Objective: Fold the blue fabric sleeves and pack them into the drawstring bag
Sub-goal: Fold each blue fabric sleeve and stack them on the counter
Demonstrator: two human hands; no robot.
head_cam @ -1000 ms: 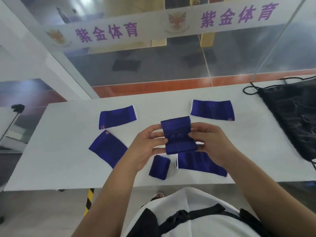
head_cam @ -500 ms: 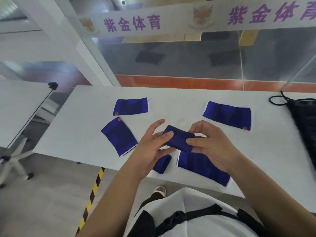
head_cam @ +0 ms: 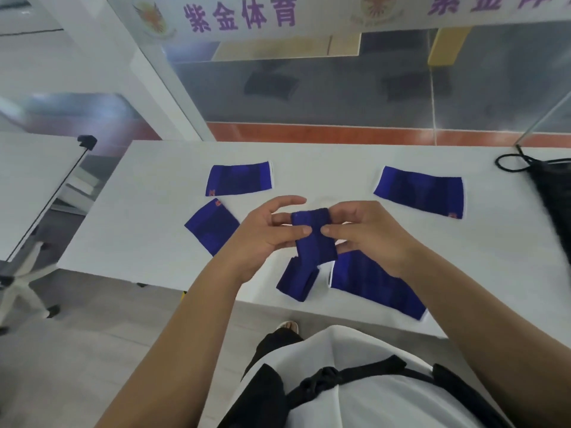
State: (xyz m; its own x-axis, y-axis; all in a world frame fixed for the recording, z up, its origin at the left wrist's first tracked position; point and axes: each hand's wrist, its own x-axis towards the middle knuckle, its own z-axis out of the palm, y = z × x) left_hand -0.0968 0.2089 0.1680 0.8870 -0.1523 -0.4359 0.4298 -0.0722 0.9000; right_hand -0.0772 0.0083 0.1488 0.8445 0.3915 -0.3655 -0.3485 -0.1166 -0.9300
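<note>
Both hands hold a folded blue sleeve (head_cam: 313, 239) above the white table (head_cam: 148, 217). My left hand (head_cam: 265, 236) pinches its left edge between thumb and fingers. My right hand (head_cam: 370, 236) pinches its right edge the same way. Just below it a small folded sleeve (head_cam: 296, 281) lies near the table's front edge. Flat sleeves lie at the back left (head_cam: 239, 179), the left (head_cam: 211, 230), the back right (head_cam: 420, 191) and the front right (head_cam: 375, 285). The black drawstring bag (head_cam: 553, 193) lies at the right edge, partly out of frame.
The bag's black cord (head_cam: 509, 163) loops on the table at the back right. A glass partition with a lettered banner (head_cam: 241, 15) stands behind the table. Another white table (head_cam: 27, 180) and a chair base (head_cam: 21, 282) sit to the left.
The held sleeve has been folded narrower and turned upright between my hands. My head has shifted left, so the bag sits further out of frame.
</note>
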